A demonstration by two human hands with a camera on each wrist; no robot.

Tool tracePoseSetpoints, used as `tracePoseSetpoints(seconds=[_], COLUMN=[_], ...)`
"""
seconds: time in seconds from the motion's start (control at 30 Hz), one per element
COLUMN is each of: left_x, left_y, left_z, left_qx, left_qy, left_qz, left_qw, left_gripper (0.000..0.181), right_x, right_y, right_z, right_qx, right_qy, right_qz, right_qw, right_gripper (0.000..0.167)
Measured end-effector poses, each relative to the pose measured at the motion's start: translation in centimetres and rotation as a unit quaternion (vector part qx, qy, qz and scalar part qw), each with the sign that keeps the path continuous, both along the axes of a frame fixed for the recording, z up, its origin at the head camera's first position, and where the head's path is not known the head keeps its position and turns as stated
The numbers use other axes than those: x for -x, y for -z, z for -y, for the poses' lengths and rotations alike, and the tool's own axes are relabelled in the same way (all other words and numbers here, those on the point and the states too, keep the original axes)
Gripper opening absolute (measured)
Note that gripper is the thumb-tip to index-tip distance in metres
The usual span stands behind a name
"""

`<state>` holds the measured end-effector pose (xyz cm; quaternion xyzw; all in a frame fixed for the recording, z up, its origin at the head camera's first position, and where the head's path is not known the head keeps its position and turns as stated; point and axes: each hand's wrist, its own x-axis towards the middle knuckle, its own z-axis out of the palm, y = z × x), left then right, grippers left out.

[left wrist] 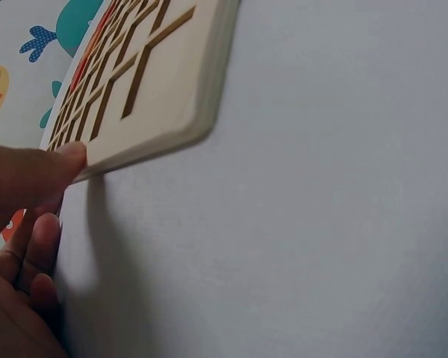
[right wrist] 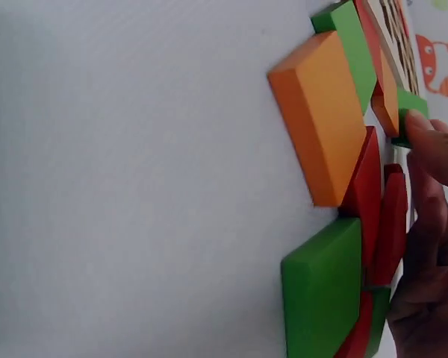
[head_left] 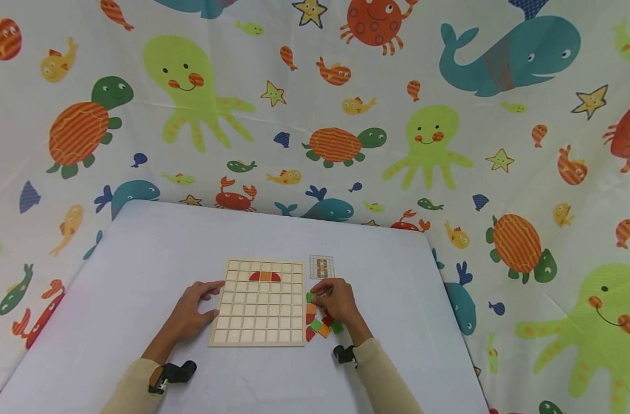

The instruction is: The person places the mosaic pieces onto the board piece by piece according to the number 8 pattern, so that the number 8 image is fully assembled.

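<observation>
A wooden grid board [head_left: 256, 347] lies on the white table, with a row of two red quarter-round pieces and an orange square [head_left: 265, 276] near its top. My left hand [head_left: 188, 313] touches the board's left edge; in the left wrist view the thumb [left wrist: 67, 160] rests against the rim. To the right of the board, my right hand [head_left: 338, 302] pinches a green square block [right wrist: 411, 104] between thumb and finger. Under and beside that hand lie loose pieces, among them an orange block [right wrist: 325, 119], a green block [right wrist: 325, 287] and red pieces [right wrist: 392, 224].
A small pattern card [head_left: 322, 267] with a printed grid lies beyond the right hand. Each wrist wears a black camera [head_left: 177, 372]. Behind the table [head_left: 398, 276] hangs a cloth [head_left: 294, 172] printed with sea animals.
</observation>
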<state>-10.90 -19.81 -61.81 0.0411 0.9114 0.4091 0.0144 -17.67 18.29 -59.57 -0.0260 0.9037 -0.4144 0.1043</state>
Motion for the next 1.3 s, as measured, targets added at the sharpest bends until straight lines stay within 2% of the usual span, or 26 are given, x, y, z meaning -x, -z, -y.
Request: tracePoseSetpoints(seconds=[0.2,0.33,0.57,0.7,0.87,1.07,1.3], left_x=[-0.1,-0.1,0.0,0.0,0.0,0.0,-0.1], left_y=[0.1,0.1,0.1,0.0,-0.1,-0.1,-0.2], left_z=[-0.3,-0.5,-0.5,-0.3,-0.1,-0.1,0.1], left_qx=[0.0,0.002,0.005,0.009,0.009,0.0,-0.004], left_qy=[0.002,0.003,0.002,-0.001,0.0,0.003,0.004], left_qz=[0.0,0.0,0.0,-0.003,-0.005,-0.001,-0.009], left_qw=[1.0,1.0,1.0,1.0,1.0,1.0,0.9999], left_gripper=[0.07,0.07,0.071,0.07,0.069,0.07,0.071], right_x=[0.1,0.4,0.6,0.7,1.1,1.2,1.0], right_y=[-0.4,-0.9,-1.5,-1.6,-1.0,0.1,0.2], right_z=[0.3,1.3,5.3,8.2,11.0,13.0,14.6], right_qx=[0.078,0.106,0.141,0.155,0.133,0.1,0.054], right_qy=[0.016,0.018,-0.007,0.003,0.015,0.017,0.023], right_qz=[0.0,-0.002,-0.023,-0.013,-0.014,-0.027,-0.028], right_qw=[0.9968,0.9942,0.9898,0.9878,0.991,0.9945,0.9979], right_gripper=[0.009,0.007,0.006,0.005,0.006,0.006,0.003])
